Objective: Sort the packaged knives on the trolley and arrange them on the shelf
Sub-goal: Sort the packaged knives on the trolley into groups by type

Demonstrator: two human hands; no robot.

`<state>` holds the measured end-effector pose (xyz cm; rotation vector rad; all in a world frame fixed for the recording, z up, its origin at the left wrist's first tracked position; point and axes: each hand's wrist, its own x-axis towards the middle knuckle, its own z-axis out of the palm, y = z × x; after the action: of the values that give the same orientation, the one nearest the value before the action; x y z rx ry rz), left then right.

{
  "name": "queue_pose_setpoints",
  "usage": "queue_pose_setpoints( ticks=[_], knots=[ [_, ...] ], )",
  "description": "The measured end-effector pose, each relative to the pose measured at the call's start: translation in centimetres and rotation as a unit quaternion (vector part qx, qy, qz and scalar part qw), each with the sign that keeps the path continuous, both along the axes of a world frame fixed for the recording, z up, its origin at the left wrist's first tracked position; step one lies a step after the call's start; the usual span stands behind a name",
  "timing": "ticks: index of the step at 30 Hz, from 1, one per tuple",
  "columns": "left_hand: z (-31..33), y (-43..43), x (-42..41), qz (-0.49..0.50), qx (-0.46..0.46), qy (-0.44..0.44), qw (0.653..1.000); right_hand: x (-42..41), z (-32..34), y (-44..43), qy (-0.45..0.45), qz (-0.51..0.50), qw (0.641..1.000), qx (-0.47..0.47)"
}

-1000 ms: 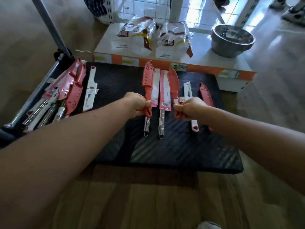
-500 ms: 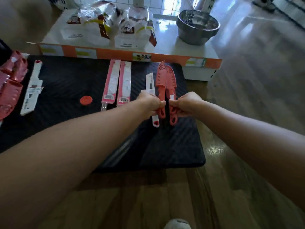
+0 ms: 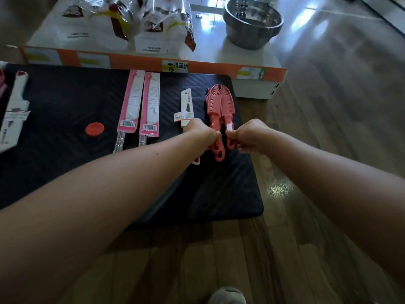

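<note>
Both my hands are busy here. My left hand (image 3: 202, 132) has its fingers curled round the handle of one red sheathed knife (image 3: 213, 110), and my right hand (image 3: 249, 136) is pinching the handle of a second red knife (image 3: 228, 106) right next to it. The two sheaths are pressed together side by side, tips pointing away from me toward the shelf (image 3: 142, 64). They're over the far right end of the trolley (image 3: 65, 172), on its black ribbed deck. I honestly can't tell if they're resting on it or held just above it.

Just left of my left hand there's a knife in a white sleeve (image 3: 187, 106), partly hidden under my wrist. Further left, two knives on pink cards (image 3: 131, 104) (image 3: 151, 106) lie parallel and nearly touching, with the metal handles toward me. There's a small round red disc (image 3: 94, 129) beside those, and another white-packaged knife (image 3: 15, 110) way over at the left edge.

The shelf sits low, right behind the trolley, with an orange strip along its front. It's got a couple of shiny bags (image 3: 105, 20) and a steel bowl (image 3: 252, 23) on it. All of this is on a wood floor (image 3: 328, 128), and the toe of my shoe (image 3: 225, 296) is poking in at the bottom.
</note>
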<state>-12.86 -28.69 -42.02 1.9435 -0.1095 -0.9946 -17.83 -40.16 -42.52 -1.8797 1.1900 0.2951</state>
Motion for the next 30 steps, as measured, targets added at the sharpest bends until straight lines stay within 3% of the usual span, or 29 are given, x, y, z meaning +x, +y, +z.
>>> queue_pose_setpoints(
  ticks=[2,5,9,16,25,30],
  knots=[
    [-0.6,-0.3,0.1,0.014,0.009,-0.02,1.0,-0.4,0.1,-0.3,0.021,0.042,0.999,-0.013],
    [-1.1,-0.2,0.2,-0.049,0.053,-0.115,0.991,-0.9,0.4,-0.5,0.047,0.099,0.994,-0.027],
    [-1.7,0.1,0.9,-0.079,0.062,-0.174,0.98,-1.2,0.6,-0.5,0.057,0.127,0.989,-0.055],
    [-1.7,0.7,1.2,-0.169,0.065,-0.359,0.915,-1.0,0.7,-0.1,-0.039,0.121,0.985,-0.113],
    [-1.5,3.6,2.5,-0.215,0.085,-0.407,0.884,0.1,0.9,2.4,-0.158,0.174,0.953,-0.191],
    [-1.0,8.4,4.9,-0.265,0.17,-0.481,0.818,0.7,1.3,4.5,-0.14,0.262,0.925,-0.237]
  ],
)
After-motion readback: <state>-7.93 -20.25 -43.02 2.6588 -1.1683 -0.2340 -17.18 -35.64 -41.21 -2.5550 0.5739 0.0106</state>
